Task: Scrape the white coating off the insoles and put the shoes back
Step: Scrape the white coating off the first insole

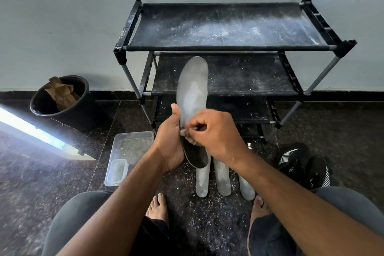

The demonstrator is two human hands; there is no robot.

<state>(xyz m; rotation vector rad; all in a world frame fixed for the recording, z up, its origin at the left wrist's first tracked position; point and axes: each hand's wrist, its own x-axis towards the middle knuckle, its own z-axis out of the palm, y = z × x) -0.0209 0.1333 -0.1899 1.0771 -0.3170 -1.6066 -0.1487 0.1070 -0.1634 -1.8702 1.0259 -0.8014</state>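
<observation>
My left hand [169, 141] grips a long insole [192, 89] by its lower edge and holds it upright in front of the shoe rack. White coating covers the insole's upper part, while its heel end is bare black. The fingers of my right hand [212, 131] are curled against the insole's face where white meets black; whether they pinch a small tool I cannot tell. On the floor below lie three more white-coated insoles [222, 176] side by side. A pair of black shoes [303, 164] with white stripes stands at the right.
A black shoe rack [228, 48] with dusty shelves stands against the wall. A black bucket [60, 100] with brown paper sits at the left. A clear plastic tray [128, 151] holding a smaller container lies on the dark floor. White flakes are scattered near my bare feet [158, 206].
</observation>
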